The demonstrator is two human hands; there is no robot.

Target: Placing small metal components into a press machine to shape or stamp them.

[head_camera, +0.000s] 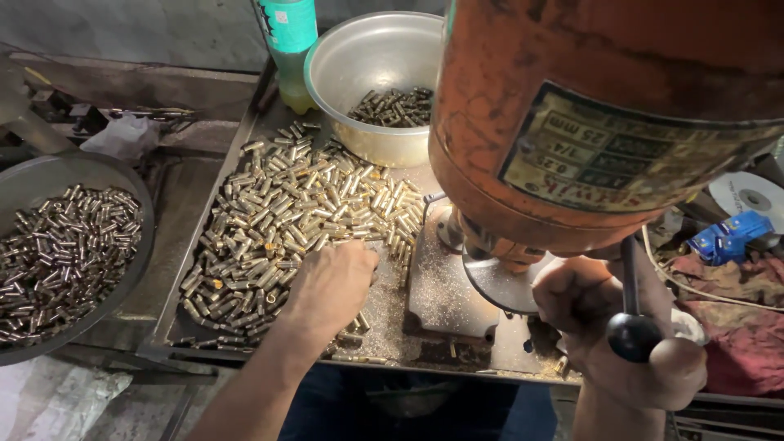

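Observation:
My left hand [331,282] rests knuckles-up on the near edge of a heap of small brass cylinders [286,212] spread over a metal tray [175,306]; its fingers curl down into the pieces, and what they pinch is hidden. My right hand [604,327] is wrapped around the black-knobbed lever [633,327] of an orange drill press [588,114]. The press head fills the upper right and hides the spindle and the work spot under it.
A steel bowl [367,41] with several finished pieces stands at the back of the tray, next to a green bottle [287,49]. A dark round pan [98,167] full of brass pieces sits on the left. Rags, a blue object and a disc lie on the right.

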